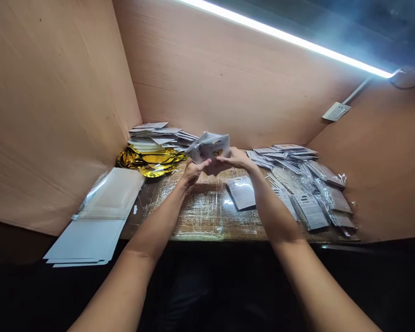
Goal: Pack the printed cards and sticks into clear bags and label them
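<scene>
Above the middle of the table, my left hand [194, 172] and my right hand [238, 158] grip a few flat printed packets [211, 146] fanned out between them. The packets look like cards in clear plastic; their print is too blurred to read. Both thumbs press on the near side, and most of the other fingers are hidden behind. Below my right wrist, a single white printed packet [241, 192] lies flat on the table. Gold foil pieces [155, 162] are heaped left of my left hand.
White card packets [159, 133] are piled at the back left, and another pile [287, 152] at the back right. Plastic-wrapped packets [309, 210] cover the right side. White sheets [90, 240] overhang the table's front left edge. Wooden panels enclose the table [204, 212].
</scene>
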Action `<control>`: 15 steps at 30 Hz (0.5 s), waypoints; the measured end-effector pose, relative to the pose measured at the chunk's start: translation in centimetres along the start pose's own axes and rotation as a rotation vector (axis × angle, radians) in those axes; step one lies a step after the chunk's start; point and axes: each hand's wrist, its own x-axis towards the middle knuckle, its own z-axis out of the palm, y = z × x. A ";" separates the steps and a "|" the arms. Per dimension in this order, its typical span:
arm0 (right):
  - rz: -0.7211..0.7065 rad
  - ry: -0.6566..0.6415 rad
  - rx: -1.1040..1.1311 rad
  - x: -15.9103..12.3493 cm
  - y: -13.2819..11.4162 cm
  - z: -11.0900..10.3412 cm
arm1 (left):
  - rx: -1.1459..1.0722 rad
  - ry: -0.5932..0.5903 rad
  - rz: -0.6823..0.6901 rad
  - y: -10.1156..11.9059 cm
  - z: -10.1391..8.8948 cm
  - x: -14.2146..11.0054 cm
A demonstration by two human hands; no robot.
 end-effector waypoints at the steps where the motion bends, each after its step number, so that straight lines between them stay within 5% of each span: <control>1: -0.030 -0.150 0.123 0.5 0.5 -0.1 | 0.075 -0.083 -0.029 0.2 -0.5 0.1; 4: -0.108 -0.295 0.465 0.9 2.0 1.8 | 0.263 -0.205 -0.130 0.7 -1.8 0.5; 11: -0.025 -0.173 0.734 0.0 2.5 9.9 | 0.215 0.109 -0.005 -2.0 -0.8 -0.2; 13: 0.024 -0.147 0.612 0.4 2.4 9.3 | 0.157 0.191 -0.018 -2.6 -0.6 -0.1; 15: 0.102 -0.106 0.365 0.1 3.4 6.5 | 0.041 0.284 -0.063 -2.6 -1.0 0.5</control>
